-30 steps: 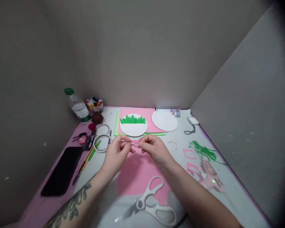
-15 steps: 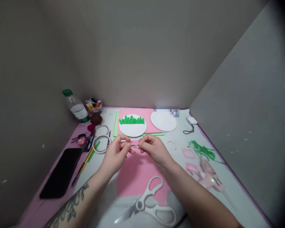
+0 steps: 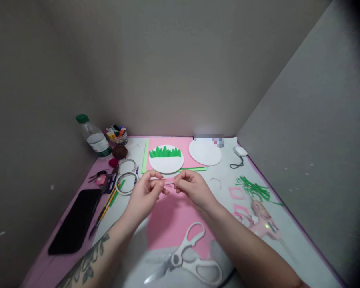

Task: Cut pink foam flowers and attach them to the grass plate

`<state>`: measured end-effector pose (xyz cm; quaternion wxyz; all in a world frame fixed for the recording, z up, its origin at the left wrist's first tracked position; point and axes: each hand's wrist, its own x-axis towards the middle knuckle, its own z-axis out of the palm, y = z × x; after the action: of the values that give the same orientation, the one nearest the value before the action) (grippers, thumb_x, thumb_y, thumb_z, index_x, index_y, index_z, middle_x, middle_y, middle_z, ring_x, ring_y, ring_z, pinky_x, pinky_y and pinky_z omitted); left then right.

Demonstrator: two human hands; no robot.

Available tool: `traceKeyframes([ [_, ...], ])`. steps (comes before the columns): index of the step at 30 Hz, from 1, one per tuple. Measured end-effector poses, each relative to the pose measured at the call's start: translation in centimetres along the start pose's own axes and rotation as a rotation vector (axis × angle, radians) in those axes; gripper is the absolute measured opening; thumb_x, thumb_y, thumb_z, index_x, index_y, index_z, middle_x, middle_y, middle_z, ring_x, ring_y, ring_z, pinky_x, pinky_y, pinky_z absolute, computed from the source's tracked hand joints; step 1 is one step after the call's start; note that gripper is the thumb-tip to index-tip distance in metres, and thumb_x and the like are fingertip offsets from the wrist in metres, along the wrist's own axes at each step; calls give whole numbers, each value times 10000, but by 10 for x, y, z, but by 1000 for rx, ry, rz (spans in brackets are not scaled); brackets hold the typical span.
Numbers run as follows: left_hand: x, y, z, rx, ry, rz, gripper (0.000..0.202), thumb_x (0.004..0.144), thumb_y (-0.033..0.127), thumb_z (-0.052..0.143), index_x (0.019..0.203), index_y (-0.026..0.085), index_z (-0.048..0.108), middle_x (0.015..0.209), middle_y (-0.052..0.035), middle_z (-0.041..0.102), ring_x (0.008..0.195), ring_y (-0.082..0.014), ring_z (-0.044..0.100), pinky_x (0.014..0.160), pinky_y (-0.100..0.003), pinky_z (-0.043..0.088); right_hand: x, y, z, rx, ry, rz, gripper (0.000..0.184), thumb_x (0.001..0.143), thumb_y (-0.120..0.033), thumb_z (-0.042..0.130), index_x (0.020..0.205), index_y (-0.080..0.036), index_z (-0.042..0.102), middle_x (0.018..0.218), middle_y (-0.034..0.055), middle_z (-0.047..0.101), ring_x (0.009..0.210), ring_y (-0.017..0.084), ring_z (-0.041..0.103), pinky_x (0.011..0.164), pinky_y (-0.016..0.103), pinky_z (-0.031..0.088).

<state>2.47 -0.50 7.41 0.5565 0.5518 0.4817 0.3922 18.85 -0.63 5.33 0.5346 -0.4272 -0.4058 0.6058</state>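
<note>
Evidently a two-handed pinch on a pink strip [image 3: 169, 181]

Strip hung between my hands, above the far end of a larger pink sheet [image 3: 177, 224]. My left hand [image 3: 148, 190] had its thumb and forefinger closed at the left end, the other fingers loosely curled. My right hand [image 3: 192, 188] gripped the right end, thumb pressed to forefinger. Strip's full outline hidden by my fingers.

Nearer me: white-handled scissors [image 3: 176, 260], handles spread, lying partly over the pink sheet, blades pointing left. Just beyond my hands: a white disc [image 3: 166, 165] with a green grass-like fringe [image 3: 165, 152] across it, resting on stacked coloured sheets [image 3: 184, 160]; a plain white disc [image 3: 205, 152] lay to its right.

Right side: pink cut-outs [image 3: 230, 193], a heap of green strips [image 3: 255, 189], and a pink glue gun [image 3: 261, 228] showing a green light.

Left side: two tape rolls [image 3: 117, 185], pencils [image 3: 106, 206], and a black phone [image 3: 76, 222]. Farther back stood a green-capped bottle [image 3: 97, 142], leftmost, near a clear cup of pens [image 3: 117, 135].
</note>
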Motion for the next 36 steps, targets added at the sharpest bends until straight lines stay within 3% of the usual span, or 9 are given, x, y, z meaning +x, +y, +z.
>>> traceKeyframes([
  [7,-2,3,5,-68,15,36,302,734,276,677,913,200,446,713,-10,713,664,-146,669,639,-238,472,-1,-1,2,-13,15,-15,66,634,-108,620,603,-165,605,582,-21,605,546,102,526,562,232,434],
  [16,-5,0,5,218,135,175,281,722,288,707,923,194,536,923,-72,721,716,-166,680,612,-242,467,-1,-3,3,-21,14,-24,76,629,-102,597,601,-172,597,564,-25,589,541,104,528,559,226,445],
  [22,-6,-1,5,313,167,242,220,741,298,690,893,191,574,807,-35,702,702,-163,675,591,-231,468,-1,-3,4,-24,18,-44,75,630,-107,594,594,-173,589,559,-27,585,539,105,523,561,230,439],
  [30,-7,1,4,343,164,265,150,751,281,675,850,191,607,798,-30,689,707,-159,671,577,-216,468,-3,-4,4,-17,15,-50,85,628,-95,583,592,-172,584,554,-29,584,536,102,523,561,227,437],
  [36,-7,2,6,201,139,184,133,743,272,669,803,185,587,722,-13,684,692,-166,675,605,-230,487,-4,-6,5,-39,26,-60,88,624,-94,577,590,-176,586,576,-24,592,553,110,533,574,235,448],
])
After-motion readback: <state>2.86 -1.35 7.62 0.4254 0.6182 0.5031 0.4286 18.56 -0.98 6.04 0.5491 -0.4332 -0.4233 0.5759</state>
